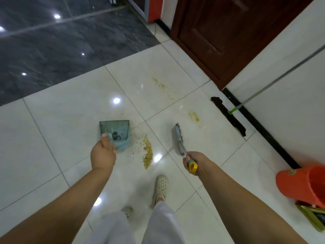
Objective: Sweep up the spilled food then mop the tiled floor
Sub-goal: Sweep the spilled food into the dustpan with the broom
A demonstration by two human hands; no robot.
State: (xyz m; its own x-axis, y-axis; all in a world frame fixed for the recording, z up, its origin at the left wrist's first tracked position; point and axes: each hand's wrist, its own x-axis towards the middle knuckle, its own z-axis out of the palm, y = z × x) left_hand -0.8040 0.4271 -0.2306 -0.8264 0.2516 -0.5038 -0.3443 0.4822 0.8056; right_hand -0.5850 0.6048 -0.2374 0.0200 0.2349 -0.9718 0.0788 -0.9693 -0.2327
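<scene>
left hand (103, 154) grips the handle of a dull teal plastic dustpan (115, 132); right hand (190, 162) curls round a hand brush (179, 138). between them, nearer the left hand, a grainy yellow crumb pile (147, 152) on glossy white tile (70, 120).

Both arms outstretched, fingers (186, 158) curled.

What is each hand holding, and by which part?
The left hand grips the blue dustpan by its handle at the near end. The right hand grips the brush by its handle, near the yellow end.
</scene>
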